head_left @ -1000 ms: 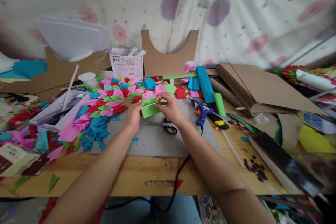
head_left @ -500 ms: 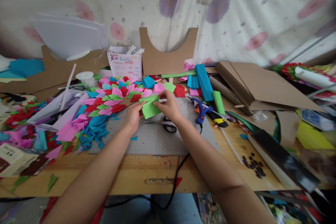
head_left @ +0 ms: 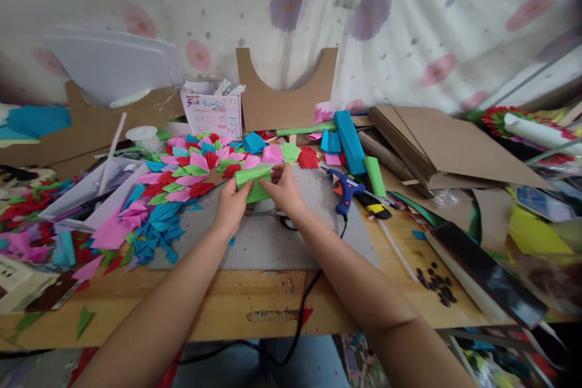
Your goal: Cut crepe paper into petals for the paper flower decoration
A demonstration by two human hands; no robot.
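Observation:
Both my hands pinch a folded piece of green paper above the grey cutting mat. My left hand grips its left side with fingers curled. My right hand presses on the right side, thumb and fingers closed on the fold. Just left of the paper lies a round arrangement of pink, red, green and blue paper petals. Black-handled scissors lie on the mat, mostly hidden under my right hand.
A blue glue gun lies right of my hands, its cord running off the front edge. Blue paper scraps sit at the left, cardboard sheets at the right, a white box and cardboard cut-out behind. Dark seeds lie at the front right.
My hands have drawn closer together on the green paper, which is now folded narrower and held slightly further left. The view has shifted a little.

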